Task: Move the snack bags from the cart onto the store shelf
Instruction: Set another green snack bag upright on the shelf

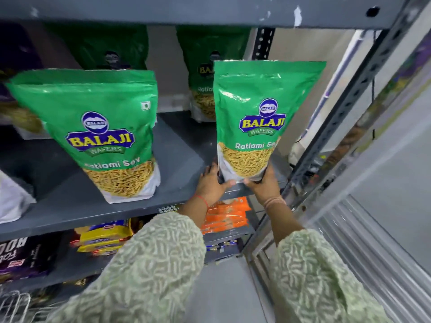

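Left hand (211, 183): cupped round the lower left corner of the held bag (261, 117), thumb across the front bottom edge, fingers behind. Grips low, likely so the base can be steered.
Right hand (262, 183): wrapped round the lower right corner, same hold mirrored. Two-handed probably because the pouch is tall and floppy; one low grip alone would let it lean.
Held bag: upright between the hands, label facing out, its base at the front lip of the shelf (182, 145). Can't tell if the base is touching down yet.
Target spot: far side of the hands, in front of the back bag (201, 94), which stands deeper in the same column. Looks like a front-facing row is being filled.
Neighbour bag (98, 136): well to the left of the left hand, standing near the front edge, tipped slightly. Gap between the two leaves finger room.
Upright post (345, 108): just right of the right hand; limits sideways room.
Cart (14, 301): wire rim only, below and left of the left sleeve. Contents not visible.
Risk: let go before the base sits flat and it tips forward off the lip.
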Demonstrator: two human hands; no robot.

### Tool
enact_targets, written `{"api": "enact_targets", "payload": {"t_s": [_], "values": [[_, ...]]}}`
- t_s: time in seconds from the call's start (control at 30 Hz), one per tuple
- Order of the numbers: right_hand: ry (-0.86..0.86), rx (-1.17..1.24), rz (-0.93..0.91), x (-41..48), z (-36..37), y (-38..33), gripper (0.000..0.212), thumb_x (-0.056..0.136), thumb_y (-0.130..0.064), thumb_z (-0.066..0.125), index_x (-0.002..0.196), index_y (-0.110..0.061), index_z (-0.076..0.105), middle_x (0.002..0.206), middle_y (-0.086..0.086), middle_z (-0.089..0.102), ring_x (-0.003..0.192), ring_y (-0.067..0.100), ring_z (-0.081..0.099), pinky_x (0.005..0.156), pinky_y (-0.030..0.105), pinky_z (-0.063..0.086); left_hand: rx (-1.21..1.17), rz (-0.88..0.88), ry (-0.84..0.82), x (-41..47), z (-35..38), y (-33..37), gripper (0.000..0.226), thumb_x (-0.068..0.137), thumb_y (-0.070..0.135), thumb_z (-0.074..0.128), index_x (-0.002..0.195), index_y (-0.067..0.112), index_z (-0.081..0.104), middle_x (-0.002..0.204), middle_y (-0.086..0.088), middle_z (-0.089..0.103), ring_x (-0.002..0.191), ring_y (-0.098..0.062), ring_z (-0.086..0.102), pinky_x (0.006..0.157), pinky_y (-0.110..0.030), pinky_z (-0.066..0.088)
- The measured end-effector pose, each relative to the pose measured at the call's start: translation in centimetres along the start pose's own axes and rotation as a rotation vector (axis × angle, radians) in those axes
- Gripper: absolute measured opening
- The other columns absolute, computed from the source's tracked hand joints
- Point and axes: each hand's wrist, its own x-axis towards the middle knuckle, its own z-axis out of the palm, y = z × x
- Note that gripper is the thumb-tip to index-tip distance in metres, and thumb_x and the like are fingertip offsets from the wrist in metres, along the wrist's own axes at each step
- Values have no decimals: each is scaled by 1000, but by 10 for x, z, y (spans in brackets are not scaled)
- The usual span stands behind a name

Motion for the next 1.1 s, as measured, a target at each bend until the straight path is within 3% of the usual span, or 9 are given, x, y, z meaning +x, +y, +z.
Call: {"api": "enact_targets", "payload": {"t_s": [0.17, 0.3, 0.37, 0.47, 0.7, 0.8, 0.87, 0.97, 1.1], "values": [[246, -261, -47, -73, 59, -7, 78, 73, -29, 72, 134, 0, 31, 145, 25, 31, 138, 34, 25, 113, 38, 17, -188, 66, 352, -84, -44, -43, 46, 80, 43, 59, 120, 21, 53, 113, -10, 68, 105, -22, 63, 92, -37, 51], [-25, -290, -234, -142, 142, -29, 62, 77, -44, 52, 120, 0, 47, 133, 27, 42, 126, 39, 38, 108, 33, 20, -173, -7, 715, -157, -108, -115, 34, 78, 51, 49, 94, 23, 61, 87, 0, 67, 84, -24, 64, 78, -27, 48], [-191, -267, -280, -160, 182, -47, 57, 79, -42, 56, 119, -2, 48, 130, 23, 44, 123, 35, 41, 107, 36, 27, -208, -108, 879, -181, -149, -149, 33, 78, 50, 49, 91, 21, 60, 84, -6, 66, 80, -30, 62, 75, -33, 48], [-414, -294, -381, -178, 249, -79, 54, 81, -34, 62, 123, -4, 46, 132, 19, 42, 122, 31, 45, 105, 38, 36, -230, -197, 1081, -210, -221, -201, 39, 80, 46, 50, 97, 12, 56, 91, -21, 65, 85, -36, 60, 80, -52, 50], [-721, -357, -490, -222, 412, -149, 59, 85, -39, 54, 132, -10, 34, 137, 14, 41, 123, 27, 46, 101, 40, 42, -344, -362, 1394, -239, -377, -295, 39, 79, 16, 65, 108, -5, 51, 108, -32, 57, 103, -42, 54, 96, -51, 43], [-860, -377, -552, -241, 484, -177, 61, 86, -35, 55, 135, -7, 30, 141, 14, 37, 128, 25, 41, 107, 38, 35, -345, -378, 1375, -249, -440, -340, 44, 70, 3, 72, 109, 0, 52, 107, -28, 59, 107, -31, 57, 96, -31, 42], [-890, -294, -514, -242, 525, -197, 65, 83, -25, 61, 135, -3, 29, 140, 19, 37, 128, 29, 41, 108, 42, 34, -345, -352, 1167, -251, -473, -365, 59, 61, -3, 76, 111, 12, 50, 102, -20, 61, 105, -12, 61, 95, -21, 45], [-860, -178, -313, -233, 578, -225, 78, 76, -10, 69, 137, -2, 22, 143, 20, 32, 131, 31, 35, 111, 42, 31, -355, -419, 863, -249, -500, -394, 107, 55, 3, 78, 140, 5, 14, 139, -29, 40, 128, -35, 41, 109, -45, 34], [-869, -1, -96, -229, 620, -235, 84, 79, -2, 64, 141, -4, 8, 151, 13, 21, 139, 23, 24, 116, 35, 22, -320, -412, 892, -247, -503, -413, 129, 53, 15, 85, 143, 5, -7, 146, -24, 33, 134, -34, 33, 112, -45, 29]]}}
